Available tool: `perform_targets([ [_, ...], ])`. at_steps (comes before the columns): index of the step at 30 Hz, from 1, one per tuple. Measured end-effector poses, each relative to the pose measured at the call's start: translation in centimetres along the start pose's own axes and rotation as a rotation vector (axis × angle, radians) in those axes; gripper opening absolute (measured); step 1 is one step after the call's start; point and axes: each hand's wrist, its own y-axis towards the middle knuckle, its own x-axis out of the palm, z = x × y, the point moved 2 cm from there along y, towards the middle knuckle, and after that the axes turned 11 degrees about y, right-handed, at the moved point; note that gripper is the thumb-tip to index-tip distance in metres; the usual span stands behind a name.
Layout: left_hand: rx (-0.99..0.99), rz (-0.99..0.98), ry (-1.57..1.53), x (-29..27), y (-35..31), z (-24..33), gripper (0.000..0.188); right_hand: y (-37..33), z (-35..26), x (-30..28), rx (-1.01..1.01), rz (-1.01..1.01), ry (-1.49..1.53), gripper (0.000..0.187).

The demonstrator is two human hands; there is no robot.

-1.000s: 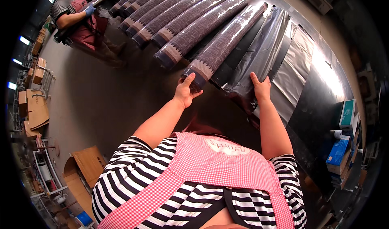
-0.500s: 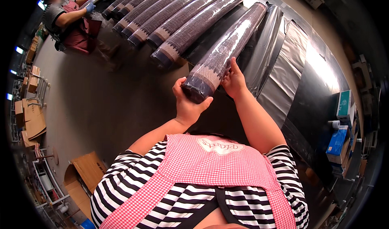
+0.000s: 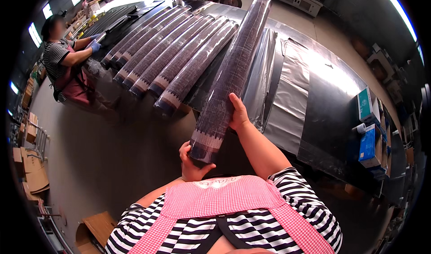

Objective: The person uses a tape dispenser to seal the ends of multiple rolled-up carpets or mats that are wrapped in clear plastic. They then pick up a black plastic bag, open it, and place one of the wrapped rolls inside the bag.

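A long roll of dark purple-brown patterned fabric (image 3: 231,76), wrapped in clear plastic, slants up and away from my body. Its near end has a beige band and a dark blue edge. My left hand (image 3: 194,163) cups that near end from below, thumb on one side and fingers on the other. Farther up, my right hand (image 3: 239,112) grips the roll's right side, its thumb showing and the other fingers hidden beneath. Left of it, several similar wrapped rolls (image 3: 197,67) lie side by side on the black table (image 3: 330,119).
Right of the roll lie shiny plastic film (image 3: 262,81) and a grey sheet (image 3: 289,94). A teal box (image 3: 368,105), a blue box (image 3: 369,146) and a white tape roll (image 3: 360,128) sit at the table's right. A gloved co-worker (image 3: 67,67) stands at the left. A cardboard box (image 3: 99,225) is on the floor.
The roll has come nearer my body, tilting up more steeply, with its near end lower in view. My right hand has slid farther along it from the near end. My view has lifted.
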Motion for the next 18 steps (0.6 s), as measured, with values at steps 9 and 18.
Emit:
perform_targets([
  [9,0.249,-0.634,-0.269,3.9,4.1,4.0,0.051,-11.1,-14.3,-0.3,-0.265,-0.116,-0.282,0.085],
  [18,0.449,-1.193,-0.180,14.2,6.9,7.1,0.024,-38.2,-19.8,-9.5,-0.460,0.430,-0.597,0.097],
])
